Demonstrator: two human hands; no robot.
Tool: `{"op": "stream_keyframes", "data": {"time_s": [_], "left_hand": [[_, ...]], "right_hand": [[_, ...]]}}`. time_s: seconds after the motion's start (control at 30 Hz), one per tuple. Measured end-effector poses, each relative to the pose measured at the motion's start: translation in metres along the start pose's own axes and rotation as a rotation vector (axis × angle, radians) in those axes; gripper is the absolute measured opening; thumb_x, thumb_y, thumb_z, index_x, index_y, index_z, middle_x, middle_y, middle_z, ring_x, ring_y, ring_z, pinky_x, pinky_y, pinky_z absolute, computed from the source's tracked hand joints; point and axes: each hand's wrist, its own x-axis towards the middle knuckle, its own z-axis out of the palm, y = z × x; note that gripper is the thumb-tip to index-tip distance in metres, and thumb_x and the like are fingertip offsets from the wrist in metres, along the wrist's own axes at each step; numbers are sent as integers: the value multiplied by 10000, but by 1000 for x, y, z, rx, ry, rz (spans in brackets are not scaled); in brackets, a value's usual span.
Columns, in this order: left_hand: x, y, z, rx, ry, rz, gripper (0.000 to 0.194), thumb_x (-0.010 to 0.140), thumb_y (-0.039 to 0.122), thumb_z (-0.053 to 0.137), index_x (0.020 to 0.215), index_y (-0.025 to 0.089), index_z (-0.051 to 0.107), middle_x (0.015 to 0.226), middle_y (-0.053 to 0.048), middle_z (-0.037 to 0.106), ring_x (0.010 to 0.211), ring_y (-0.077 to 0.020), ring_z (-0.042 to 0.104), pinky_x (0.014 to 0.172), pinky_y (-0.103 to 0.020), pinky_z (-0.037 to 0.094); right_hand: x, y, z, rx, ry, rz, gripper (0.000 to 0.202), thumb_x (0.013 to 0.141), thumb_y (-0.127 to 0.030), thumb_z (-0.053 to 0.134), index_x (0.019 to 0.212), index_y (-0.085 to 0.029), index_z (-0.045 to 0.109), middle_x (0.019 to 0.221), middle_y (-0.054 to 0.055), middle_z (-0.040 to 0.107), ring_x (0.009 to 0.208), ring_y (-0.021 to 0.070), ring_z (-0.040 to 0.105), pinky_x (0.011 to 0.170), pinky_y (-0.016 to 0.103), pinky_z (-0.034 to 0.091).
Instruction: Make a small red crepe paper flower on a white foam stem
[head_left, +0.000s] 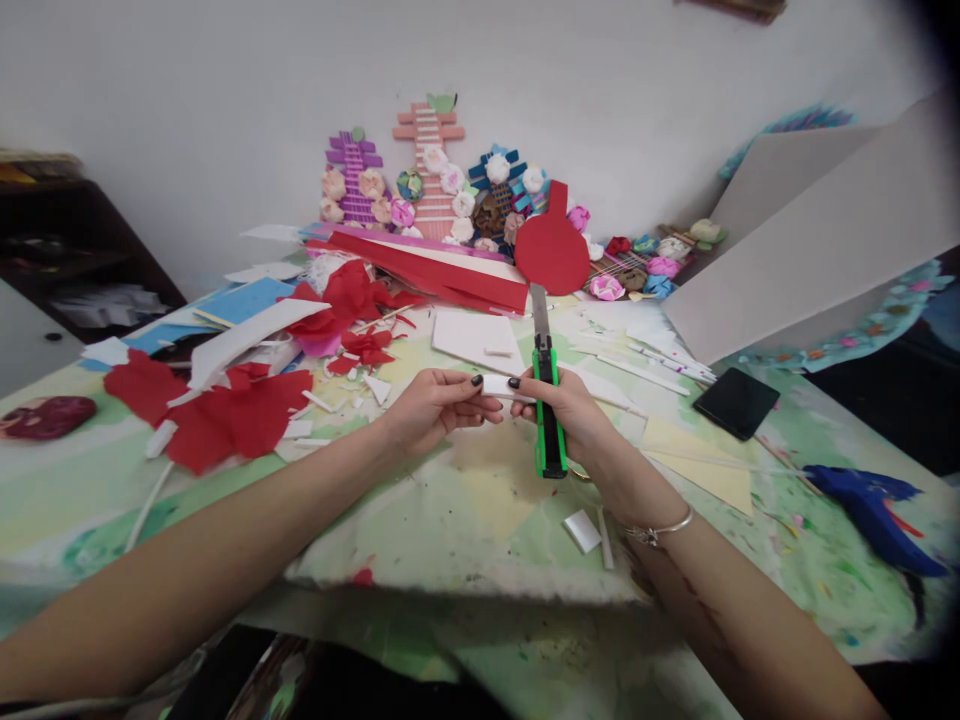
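Between my two hands is a small white strip (496, 385). My left hand (436, 408) pinches its left end between thumb and fingers. The thumb and fingers of my right hand (564, 408) grip the right end. A green and black utility knife (550, 420) is also in my right hand, upright, with its blade out and pointing away from me. Beyond the hands lies a white board (477, 338) with a small white piece on it. A small white square (582, 531) and a thin white strip (606, 540) rest near the table's front edge.
Red paper scraps (240, 415) and white offcuts cover the left. A red round shape with a stem (553, 245) stands at the back before paper-flower decorations (427, 180). On the right are a black flat object (737, 403), a blue glue gun (874, 510) and large grey panels (810, 220).
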Motion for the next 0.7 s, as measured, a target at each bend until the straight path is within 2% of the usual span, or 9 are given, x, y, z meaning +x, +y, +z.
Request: {"op": "stream_keyframes", "data": {"time_s": [0.2,0.33,0.5,0.7], "left_hand": [[-1,1,2,27,-23,78,244,713,312,743,774,84,683,721,-106,733,657,-209,700,675,-308,504],[-1,1,4,47,-14,100,234,660,282,780,755,105,659,658,-64,711,615,-173,675,676,-297,493],[-2,2,7,120,27,93,174,676,248,746,701,121,630,598,-34,678,562,-140,643,636,-270,469],[-3,2,7,223,69,139,189,687,279,750,768,132,664,685,-59,716,666,-181,687,615,-255,467]], "right_hand": [[-2,0,2,-83,4,-123,215,650,-244,761,717,-140,586,523,3,636,500,120,631,489,184,499],[-4,-1,5,-121,-7,-164,233,661,-270,759,723,-146,571,528,7,646,504,136,645,491,200,505],[-6,-1,6,-184,-19,-195,223,691,-293,729,728,-151,562,532,20,663,507,143,653,504,212,520],[-7,0,8,-198,-2,-213,221,687,-276,724,733,-160,541,532,3,653,512,150,652,529,244,545]]}}
